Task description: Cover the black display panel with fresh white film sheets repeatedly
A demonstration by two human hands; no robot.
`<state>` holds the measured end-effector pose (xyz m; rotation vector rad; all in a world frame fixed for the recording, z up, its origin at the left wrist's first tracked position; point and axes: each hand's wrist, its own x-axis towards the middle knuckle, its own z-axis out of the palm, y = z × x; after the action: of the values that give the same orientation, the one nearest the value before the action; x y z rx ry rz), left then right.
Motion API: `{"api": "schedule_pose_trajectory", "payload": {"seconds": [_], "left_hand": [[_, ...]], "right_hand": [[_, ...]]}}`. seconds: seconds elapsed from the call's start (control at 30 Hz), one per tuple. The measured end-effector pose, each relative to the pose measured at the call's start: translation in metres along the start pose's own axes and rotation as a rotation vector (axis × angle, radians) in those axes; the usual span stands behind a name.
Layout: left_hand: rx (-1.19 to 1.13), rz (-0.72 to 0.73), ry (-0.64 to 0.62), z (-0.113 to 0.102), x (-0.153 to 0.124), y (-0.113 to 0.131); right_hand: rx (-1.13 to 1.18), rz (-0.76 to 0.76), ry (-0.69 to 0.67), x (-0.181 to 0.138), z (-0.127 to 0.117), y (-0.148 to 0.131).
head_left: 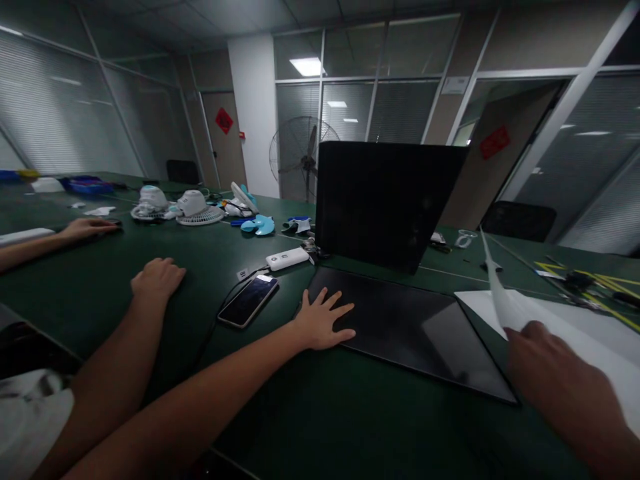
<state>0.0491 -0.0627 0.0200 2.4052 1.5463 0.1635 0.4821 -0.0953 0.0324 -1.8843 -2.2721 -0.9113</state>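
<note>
A: Where is the panel [385, 313]?

B: Flat on the green bench [360, 427], a little in from the near edge, set askew, with 1 corner aimed toward that edge.

A: How does it look?

B: Black, thin and rectangular, with straight sides and a smooth, glossy face. A pale patch of reflected light sits on its right half; the left half looks darker and more even.

A: And the left hand [323, 322]?

B: Palm down on the panel's left end, all 5 fingers spread wide, gripping nothing.

A: The right hand [557, 367]?

B: Blurred, but its fingers are closed on a white sheet [500, 310], just beside the panel's right end. Part of the sheet stands up from the bench in a thin, curled flap; the rest lies low.

A: What else is near?

B: A dark slab [380, 207] stands tilted behind the panel, toward the bench's far edge. I can't tell whether the 2 touch. To the panel's left are a phone [249, 301] and a white power bank [287, 259]. Further left, a co-worker's fist [157, 277] rests on the bench.
</note>
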Motion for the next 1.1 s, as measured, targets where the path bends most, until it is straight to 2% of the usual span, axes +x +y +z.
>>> {"api": "schedule_pose_trajectory", "payload": {"seconds": [0.07, 0.1, 0.2, 0.33, 0.43, 0.57, 0.67, 0.77, 0.87, 1.0, 1.1], "left_hand": [[-0.004, 0.019, 0.007, -0.002, -0.001, -0.004], [-0.017, 0.021, 0.029, -0.004, 0.0, -0.006], [-0.153, -0.02, 0.166, -0.007, 0.004, -0.019], [-0.445, -0.1, 0.449, -0.002, 0.016, -0.041], [-0.523, -0.136, 0.551, 0.004, 0.025, -0.052], [-0.53, -0.175, 0.499, 0.004, 0.031, -0.062], [-0.495, -0.309, 0.428, 0.002, 0.032, -0.067], [-0.451, -0.405, 0.432, 0.001, 0.031, -0.071], [-0.438, -0.405, 0.434, -0.002, 0.029, -0.073], [-0.413, -0.341, 0.298, -0.012, 0.026, -0.074], [-0.54, -0.307, 0.217, -0.017, 0.025, -0.079]], "right_hand": [[0.018, -0.111, 0.001, 0.008, -0.026, -0.045], [0.037, -0.168, 0.007, 0.01, -0.032, -0.063], [0.08, -0.254, 0.03, 0.007, -0.022, -0.101], [0.184, -0.335, 0.052, -0.001, 0.009, -0.113], [0.297, -0.4, 0.048, 0.0, 0.021, -0.106], [0.416, -0.469, 0.049, 0.007, 0.027, -0.095], [0.459, -0.472, 0.031, 0.008, 0.029, -0.088], [0.495, -0.464, 0.024, 0.007, 0.029, -0.081], [0.523, -0.452, 0.006, 0.006, 0.027, -0.073], [0.575, -0.46, -0.035, 0.009, 0.019, -0.067], [0.624, -0.444, -0.056, 0.01, 0.015, -0.063]]}}
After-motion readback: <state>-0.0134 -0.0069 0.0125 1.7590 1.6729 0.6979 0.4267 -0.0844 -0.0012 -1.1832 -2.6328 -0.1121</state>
